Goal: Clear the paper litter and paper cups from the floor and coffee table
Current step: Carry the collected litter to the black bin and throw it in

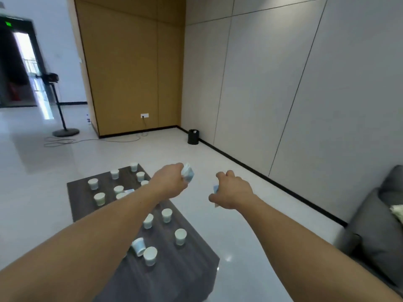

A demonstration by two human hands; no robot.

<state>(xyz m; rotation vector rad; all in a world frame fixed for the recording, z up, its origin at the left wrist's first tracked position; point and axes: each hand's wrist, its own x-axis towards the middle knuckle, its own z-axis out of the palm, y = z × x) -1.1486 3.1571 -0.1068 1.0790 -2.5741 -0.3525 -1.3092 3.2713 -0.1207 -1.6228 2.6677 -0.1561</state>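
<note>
Both my arms reach forward over the room. My left hand (172,182) grips a crumpled wad of white-blue paper (188,174) above the far right edge of the dark coffee table (174,273). My right hand (231,191) holds another scrap of paper (216,189), mostly hidden under its curled fingers, over the bare floor to the right of the table. Several white paper cups stand on the table, such as one paper cup (180,236) near the right edge and a tipped paper cup (139,246) lying on its side.
A small black waste bin (193,136) stands by the far wall near the corner. A grey sofa (375,225) fills the right side. A black stand (65,132) and loose cable (93,141) lie on the glossy floor at the far left.
</note>
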